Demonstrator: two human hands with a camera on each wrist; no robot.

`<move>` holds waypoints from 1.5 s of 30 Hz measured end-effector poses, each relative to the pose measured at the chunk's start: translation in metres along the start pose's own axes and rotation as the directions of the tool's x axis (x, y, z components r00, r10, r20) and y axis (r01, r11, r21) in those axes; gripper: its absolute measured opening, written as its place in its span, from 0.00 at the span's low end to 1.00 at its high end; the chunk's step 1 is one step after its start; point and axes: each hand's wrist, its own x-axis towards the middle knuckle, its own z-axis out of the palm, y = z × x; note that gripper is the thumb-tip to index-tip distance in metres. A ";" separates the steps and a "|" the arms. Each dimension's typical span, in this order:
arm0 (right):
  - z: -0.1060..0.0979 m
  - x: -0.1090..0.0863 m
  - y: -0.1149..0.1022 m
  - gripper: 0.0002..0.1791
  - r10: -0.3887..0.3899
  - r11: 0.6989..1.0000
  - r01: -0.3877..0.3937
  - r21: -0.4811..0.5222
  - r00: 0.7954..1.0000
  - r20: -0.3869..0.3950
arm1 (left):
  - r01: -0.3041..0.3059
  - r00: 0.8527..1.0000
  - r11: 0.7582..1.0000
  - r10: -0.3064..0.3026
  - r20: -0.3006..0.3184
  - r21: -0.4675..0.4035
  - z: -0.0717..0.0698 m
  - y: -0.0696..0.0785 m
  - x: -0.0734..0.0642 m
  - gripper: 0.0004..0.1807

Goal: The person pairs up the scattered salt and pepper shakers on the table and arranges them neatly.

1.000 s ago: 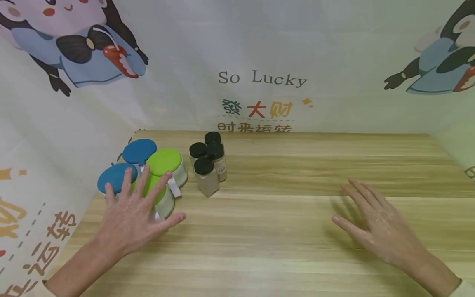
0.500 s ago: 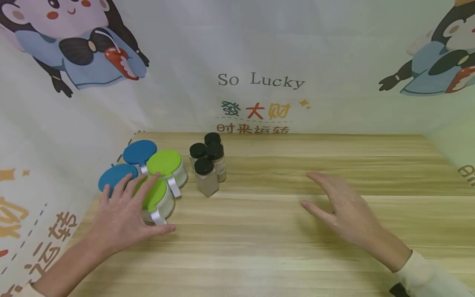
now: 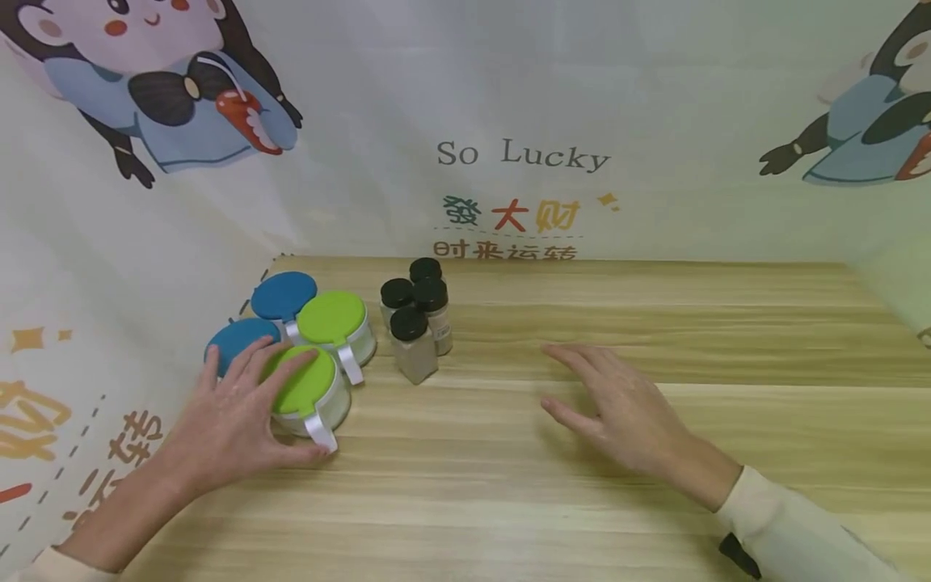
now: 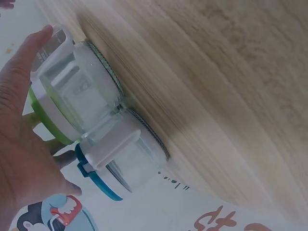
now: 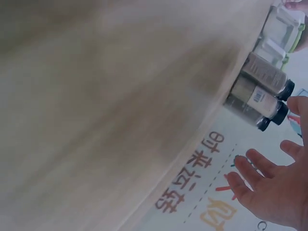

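1. The near green-lidded jar (image 3: 314, 392) stands upright on the table, between the thumb and the fingers of the person's left hand (image 3: 233, 420). From here its lid is closed, and the left wrist view shows a see-through body.
2. That hand spans the jar, its index finger over the lid and its thumb at the white handle (image 3: 320, 432). I can't tell whether the fingers truly grip or only rest about it.
3. Just by the outer left fingertips is the near blue-lidded jar (image 3: 240, 341), partly hidden by them; in the left wrist view it stands close against the green one.
4. Beyond the left fingertips sit the far green-lidded jar (image 3: 332, 318) and, behind the fingers' outer side, the far blue-lidded jar (image 3: 284, 295).
5. Four black-capped bottles (image 3: 414, 347) stand bunched between the two hands, past the left thumb and nearer the left fingers than the right ones.
6. The right hand (image 3: 618, 404) hangs over the table with nothing in it, fingers loosely extended towards the bottles, thumb held apart.
7. Under all the fingers runs the wood-grain table (image 3: 465, 485); farther off, past every fingertip, hangs a pale printed cloth (image 3: 364, 105) reading "So Lucky".
8. Behind the right fingers, at the wrist, is a cream sleeve (image 3: 793, 525).
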 end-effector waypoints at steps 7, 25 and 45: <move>0.000 0.036 -0.020 0.34 -0.092 0.995 0.094 -0.036 0.994 0.061 | -0.031 1.000 0.999 0.031 -0.005 -0.035 -0.001 0.007 -0.003 0.62; 0.053 0.114 -0.061 0.40 -0.092 0.992 0.108 -0.069 0.974 0.209 | 0.018 0.999 0.997 -0.015 0.039 -0.076 0.003 0.013 0.006 0.60; 0.051 0.113 -0.055 0.33 -0.222 0.919 0.151 0.363 0.961 0.162 | 0.001 1.000 0.999 -0.001 -0.008 -0.045 0.006 0.017 0.007 0.64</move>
